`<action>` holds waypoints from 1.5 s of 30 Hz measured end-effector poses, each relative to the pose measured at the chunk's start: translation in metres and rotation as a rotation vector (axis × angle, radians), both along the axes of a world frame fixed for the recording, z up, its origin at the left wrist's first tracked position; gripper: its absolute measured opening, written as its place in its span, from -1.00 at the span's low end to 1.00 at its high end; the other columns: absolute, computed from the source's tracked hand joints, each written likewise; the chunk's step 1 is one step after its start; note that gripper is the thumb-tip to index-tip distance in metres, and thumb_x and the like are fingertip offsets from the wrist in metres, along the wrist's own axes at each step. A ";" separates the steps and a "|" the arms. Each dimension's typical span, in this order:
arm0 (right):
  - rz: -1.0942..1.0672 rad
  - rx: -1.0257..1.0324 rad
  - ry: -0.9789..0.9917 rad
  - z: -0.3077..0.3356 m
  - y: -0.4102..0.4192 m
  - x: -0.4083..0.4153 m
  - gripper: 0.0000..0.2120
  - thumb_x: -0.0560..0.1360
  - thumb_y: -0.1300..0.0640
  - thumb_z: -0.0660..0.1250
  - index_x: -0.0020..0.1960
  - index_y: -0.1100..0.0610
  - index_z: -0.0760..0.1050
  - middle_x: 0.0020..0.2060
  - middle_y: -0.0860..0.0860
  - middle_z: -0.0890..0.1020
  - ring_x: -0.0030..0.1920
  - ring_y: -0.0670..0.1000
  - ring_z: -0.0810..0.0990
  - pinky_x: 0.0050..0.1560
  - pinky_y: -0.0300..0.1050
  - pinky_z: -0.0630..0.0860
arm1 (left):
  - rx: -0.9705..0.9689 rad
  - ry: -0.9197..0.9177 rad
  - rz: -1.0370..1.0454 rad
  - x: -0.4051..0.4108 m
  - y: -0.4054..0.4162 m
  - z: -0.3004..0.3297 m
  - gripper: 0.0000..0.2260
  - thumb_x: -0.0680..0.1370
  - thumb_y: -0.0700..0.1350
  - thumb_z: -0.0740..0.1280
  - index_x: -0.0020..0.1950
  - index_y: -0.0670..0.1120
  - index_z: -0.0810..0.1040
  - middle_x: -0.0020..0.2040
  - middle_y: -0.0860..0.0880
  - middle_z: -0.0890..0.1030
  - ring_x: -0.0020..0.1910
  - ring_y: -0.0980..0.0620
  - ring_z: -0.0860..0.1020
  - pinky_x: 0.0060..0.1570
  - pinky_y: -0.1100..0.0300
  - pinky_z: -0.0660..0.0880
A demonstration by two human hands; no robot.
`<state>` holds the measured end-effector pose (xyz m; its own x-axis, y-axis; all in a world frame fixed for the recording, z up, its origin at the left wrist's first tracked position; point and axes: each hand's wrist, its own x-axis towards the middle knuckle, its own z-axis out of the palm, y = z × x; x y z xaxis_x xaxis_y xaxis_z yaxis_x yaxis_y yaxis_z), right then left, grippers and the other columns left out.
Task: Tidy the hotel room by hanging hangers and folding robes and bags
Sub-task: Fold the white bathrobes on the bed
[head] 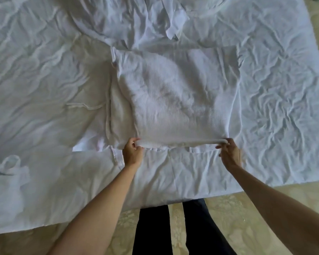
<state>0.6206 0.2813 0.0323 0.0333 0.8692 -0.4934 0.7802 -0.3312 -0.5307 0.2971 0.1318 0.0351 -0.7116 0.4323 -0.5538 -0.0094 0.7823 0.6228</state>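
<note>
A white waffle-weave robe (175,96) lies folded into a rough square in the middle of the bed. My left hand (132,152) pinches the near left corner of its folded edge. My right hand (229,153) grips the near right corner of the same edge. The edge is stretched straight between the two hands, slightly lifted off the sheet. More of the robe's fabric pokes out under the fold on the left side. A white cloth bag (6,173) with looped handles lies flat near the bed's front left.
The bed (284,89) is covered with a wrinkled white sheet. Another crumpled white garment (145,21) lies at the far side. The bed's front edge runs just before my legs (182,229), which stand on a pale patterned floor (247,208).
</note>
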 end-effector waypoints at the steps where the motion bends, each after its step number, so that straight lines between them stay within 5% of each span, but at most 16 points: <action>1: 0.028 -0.002 -0.033 -0.003 -0.003 -0.004 -0.89 0.59 -0.07 0.14 0.05 -0.12 0.43 -0.21 -0.09 0.71 -0.26 0.10 0.69 -0.14 0.17 0.64 | -0.005 0.008 -0.038 -0.004 -0.001 -0.004 -0.70 0.39 -0.26 0.26 0.07 -0.10 0.62 -0.01 -0.11 0.68 0.00 -0.16 0.64 -0.01 0.00 0.60; 3: 0.122 -0.004 -0.151 0.002 -0.005 -0.016 -0.80 0.52 -0.04 0.26 0.12 -0.06 0.44 0.01 0.04 0.63 -0.07 0.20 0.65 -0.02 0.10 0.59 | -0.036 -0.016 -0.180 -0.011 -0.002 -0.009 -0.74 0.45 -0.29 0.34 0.11 -0.11 0.61 0.02 -0.08 0.67 -0.01 -0.11 0.63 -0.03 0.10 0.56; 7: 0.243 0.174 -0.408 0.030 -0.017 -0.056 -0.59 0.39 -0.01 0.41 0.19 0.07 0.49 0.19 0.09 0.36 0.17 0.19 0.42 0.18 0.14 0.37 | -0.198 -0.094 -0.386 -0.042 -0.007 0.008 -0.70 0.41 0.05 0.34 0.13 0.21 0.44 -0.02 0.04 0.68 0.02 -0.08 0.64 0.04 0.07 0.57; 11: 0.377 0.303 -0.270 0.046 -0.034 -0.150 -0.58 0.40 0.04 0.41 0.23 0.15 0.49 0.18 0.11 0.44 0.16 0.19 0.46 0.11 0.10 0.42 | -0.211 -0.021 -0.255 -0.100 0.006 0.041 -0.70 0.46 0.08 0.33 0.18 0.10 0.50 0.08 -0.01 0.67 0.11 -0.11 0.60 0.09 0.07 0.52; 16: 0.511 0.207 -0.182 0.027 -0.064 -0.297 -0.28 0.46 -0.24 0.31 0.45 0.17 0.29 0.35 0.12 0.40 0.29 0.15 0.41 0.24 0.09 0.43 | -0.131 0.141 -0.078 -0.189 0.042 0.028 -0.76 0.52 0.01 0.38 0.14 -0.04 0.61 0.09 -0.06 0.69 0.16 -0.11 0.60 0.09 0.11 0.50; 22: 0.363 -0.029 -0.242 -0.027 -0.095 -0.406 0.27 0.32 -0.56 0.22 0.61 0.24 -0.28 0.60 0.25 -0.13 0.60 0.28 -0.10 0.55 0.29 -0.09 | -0.126 0.062 -0.230 -0.244 0.115 -0.023 -0.27 0.51 0.28 0.33 0.51 -0.17 0.34 0.45 -0.17 0.44 0.42 -0.17 0.42 0.36 0.05 0.39; 27: 0.270 0.013 -0.278 -0.064 -0.102 -0.442 0.44 0.18 -0.63 0.25 0.56 0.29 -0.39 0.57 0.32 -0.20 0.58 0.35 -0.19 0.51 0.41 -0.15 | -0.131 -0.064 -0.200 -0.246 0.155 -0.049 0.14 0.14 0.58 0.34 0.48 -0.16 0.34 0.42 -0.16 0.46 0.36 -0.18 0.46 0.33 -0.05 0.44; 36: 0.249 0.129 -0.312 -0.065 -0.099 -0.432 0.14 0.32 -0.36 0.31 0.60 0.24 -0.13 0.55 0.27 0.05 0.51 0.30 0.09 0.46 0.36 0.10 | 0.082 -0.236 -0.371 -0.243 0.165 -0.035 -0.26 0.37 0.31 0.50 0.35 -0.16 0.50 0.25 -0.11 0.60 0.23 -0.07 0.58 0.06 0.17 0.46; 40: 0.210 0.224 -0.294 -0.065 -0.087 -0.415 -0.14 0.32 -0.17 0.29 0.52 0.17 0.16 0.39 0.18 0.32 0.32 0.24 0.34 0.23 0.24 0.34 | 0.008 -0.111 -0.343 -0.232 0.174 -0.031 -0.35 0.30 0.29 0.57 0.17 -0.12 0.55 0.12 -0.04 0.63 0.12 0.01 0.59 0.11 0.18 0.51; 45: 0.149 0.332 -0.148 -0.061 -0.068 -0.389 -0.44 0.35 -0.08 0.31 0.32 0.06 0.40 0.16 0.06 0.49 0.13 0.18 0.45 0.09 0.13 0.41 | 0.041 -0.014 -0.355 -0.214 0.193 -0.024 -0.60 0.32 0.10 0.53 0.03 -0.07 0.56 -0.05 0.00 0.65 -0.07 0.00 0.64 0.00 0.10 0.63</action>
